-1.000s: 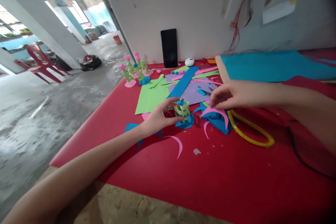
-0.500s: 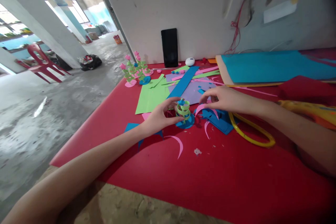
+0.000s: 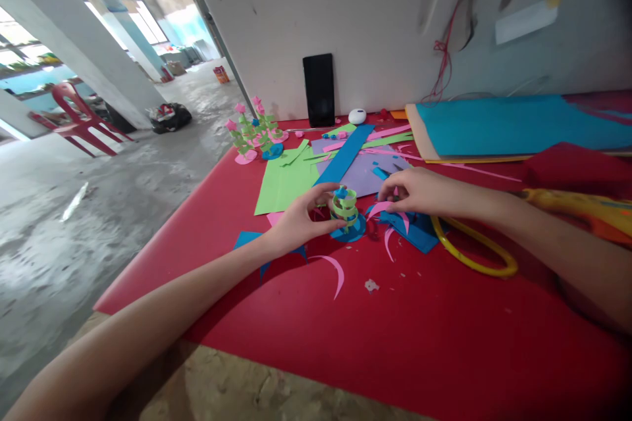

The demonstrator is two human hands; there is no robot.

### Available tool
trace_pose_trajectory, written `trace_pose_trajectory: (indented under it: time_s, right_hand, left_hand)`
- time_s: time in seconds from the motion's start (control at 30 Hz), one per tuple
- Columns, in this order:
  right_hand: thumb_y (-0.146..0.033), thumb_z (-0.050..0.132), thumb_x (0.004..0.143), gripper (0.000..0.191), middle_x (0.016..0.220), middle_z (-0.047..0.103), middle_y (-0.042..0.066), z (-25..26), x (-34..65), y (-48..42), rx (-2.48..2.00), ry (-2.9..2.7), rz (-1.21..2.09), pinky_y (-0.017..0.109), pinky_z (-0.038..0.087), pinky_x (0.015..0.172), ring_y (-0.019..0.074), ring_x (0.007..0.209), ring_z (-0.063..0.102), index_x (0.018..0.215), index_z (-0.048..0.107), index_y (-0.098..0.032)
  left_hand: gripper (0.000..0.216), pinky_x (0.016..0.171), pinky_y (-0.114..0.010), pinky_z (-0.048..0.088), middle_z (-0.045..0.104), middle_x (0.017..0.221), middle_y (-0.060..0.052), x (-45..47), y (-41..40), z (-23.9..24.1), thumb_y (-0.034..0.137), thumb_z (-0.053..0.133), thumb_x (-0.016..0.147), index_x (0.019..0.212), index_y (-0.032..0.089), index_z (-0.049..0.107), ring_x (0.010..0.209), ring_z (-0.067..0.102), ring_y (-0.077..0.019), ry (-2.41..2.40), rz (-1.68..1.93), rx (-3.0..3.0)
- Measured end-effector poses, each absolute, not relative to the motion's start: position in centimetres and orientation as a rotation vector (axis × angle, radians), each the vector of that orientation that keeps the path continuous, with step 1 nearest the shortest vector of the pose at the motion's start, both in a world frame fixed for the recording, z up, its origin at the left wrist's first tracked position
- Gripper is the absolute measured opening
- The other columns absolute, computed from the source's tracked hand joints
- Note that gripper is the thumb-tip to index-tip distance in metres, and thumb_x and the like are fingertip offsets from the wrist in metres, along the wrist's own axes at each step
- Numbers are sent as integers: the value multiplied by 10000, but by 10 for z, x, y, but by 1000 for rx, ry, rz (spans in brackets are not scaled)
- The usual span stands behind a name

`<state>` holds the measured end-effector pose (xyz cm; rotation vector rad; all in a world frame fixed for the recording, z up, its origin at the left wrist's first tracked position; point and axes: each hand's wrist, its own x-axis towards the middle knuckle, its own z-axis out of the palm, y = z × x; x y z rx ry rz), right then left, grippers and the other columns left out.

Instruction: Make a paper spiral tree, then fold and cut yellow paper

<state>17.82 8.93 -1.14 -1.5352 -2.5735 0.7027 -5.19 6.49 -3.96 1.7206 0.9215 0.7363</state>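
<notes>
A small paper ornament [image 3: 351,215] with a green spiral strip, a blue star on top and a round blue base stands upright on the red table. My left hand [image 3: 309,214] is closed around it from the left, thumb in front and fingers behind. To its right, my right hand [image 3: 402,191] reaches down among paper scraps, its fingers curled together. Whatever lies between those fingertips is hidden. Just below them are a pink paper crescent [image 3: 380,208] and blue paper pieces [image 3: 419,233].
Finished paper ornaments [image 3: 241,138] stand at the back left. Green paper [image 3: 281,187], purple paper [image 3: 368,171] and strips lie behind my hands. A yellow-handled tool [image 3: 577,204] and its yellow loop [image 3: 474,253] are at the right. A black phone [image 3: 319,89] leans on the wall.
My right hand has shifted slightly down and its fingers have drawn closer together over the scraps. The left hand and the ornament stay in place.
</notes>
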Motion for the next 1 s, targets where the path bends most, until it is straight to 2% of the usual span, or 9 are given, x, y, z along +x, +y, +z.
trace_pose_trajectory:
  time_s: [0.2, 0.37, 0.53, 0.67, 0.83, 1.0]
  right_hand:
    - [-374, 558, 706, 240, 795, 602, 65, -14, 179, 91, -1494, -2578, 681, 259, 374, 572, 170, 730, 522, 795, 630, -164]
    - [-287, 587, 696, 157, 755, 608, 47, -15, 177, 92, -1550, -2571, 624, 244, 370, 552, 152, 686, 528, 785, 645, -173]
    - [-255, 579, 692, 192, 767, 609, 49, -14, 176, 90, -1565, -2567, 621, 229, 374, 547, 146, 692, 534, 844, 656, -167]
    - [-297, 561, 705, 215, 731, 605, 54, -15, 179, 92, -1556, -2583, 618, 233, 374, 547, 150, 677, 534, 846, 662, -170]
    - [-405, 578, 679, 252, 762, 623, 43, -7, 187, 95, -1499, -2585, 704, 229, 383, 538, 149, 677, 545, 761, 661, -182]
    - [-400, 602, 655, 294, 761, 629, 45, 13, 192, 92, -1630, -2354, 968, 237, 420, 522, 144, 632, 554, 823, 649, -163]
  left_hand:
    - [542, 780, -305, 441, 577, 895, -53, -52, 66, -40, 208, 648, 691, 1171, 154, 403, 826, 546, -155, 925, 739, 1742]
    - [547, 782, -299, 442, 578, 927, -56, -53, 66, -41, 212, 652, 688, 1171, 163, 400, 849, 551, -160, 916, 739, 1740]
    - [540, 780, -294, 442, 575, 929, -54, -52, 66, -41, 201, 649, 689, 1167, 158, 401, 851, 546, -155, 906, 747, 1738]
    - [539, 781, -305, 441, 580, 881, -44, -53, 66, -41, 212, 648, 691, 1168, 158, 405, 829, 557, -156, 920, 742, 1749]
    - [533, 808, -330, 437, 581, 944, -69, -52, 66, -41, 211, 647, 690, 1162, 150, 405, 866, 564, -174, 926, 742, 1736]
    - [545, 802, -325, 442, 581, 936, -71, -52, 65, -41, 195, 645, 689, 1171, 145, 395, 879, 557, -177, 913, 747, 1712]
